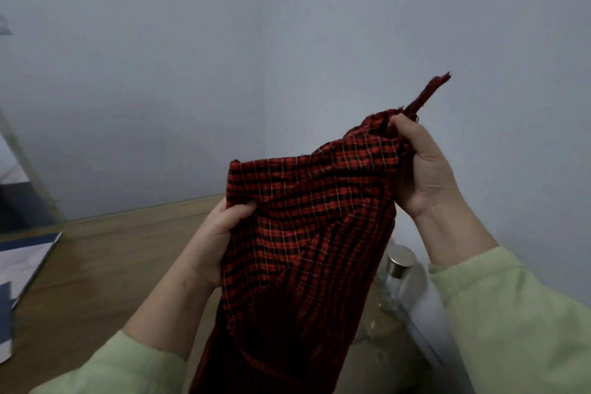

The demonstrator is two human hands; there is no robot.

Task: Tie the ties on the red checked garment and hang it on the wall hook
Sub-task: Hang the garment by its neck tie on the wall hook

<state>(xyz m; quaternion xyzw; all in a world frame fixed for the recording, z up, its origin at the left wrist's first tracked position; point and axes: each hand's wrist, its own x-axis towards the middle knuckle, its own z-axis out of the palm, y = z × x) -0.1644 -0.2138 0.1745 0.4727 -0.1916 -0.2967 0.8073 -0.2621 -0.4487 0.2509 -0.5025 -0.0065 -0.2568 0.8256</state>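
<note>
I hold the red checked garment (303,227) up in front of me, above a wooden table (105,269). My left hand (220,240) grips its left edge, thumb on the front of the cloth. My right hand (422,163) is higher and grips the bunched top right corner. A narrow red tie (428,94) sticks up and to the right out of that fist. The rest of the garment hangs down between my forearms and out of the frame at the bottom. No wall hook shows in this view.
A pale wall corner (264,105) stands behind the garment. A glass bottle with a silver cap (399,269) stands on the table at the right, partly behind the cloth. A blue and white booklet (22,269) lies at the left edge.
</note>
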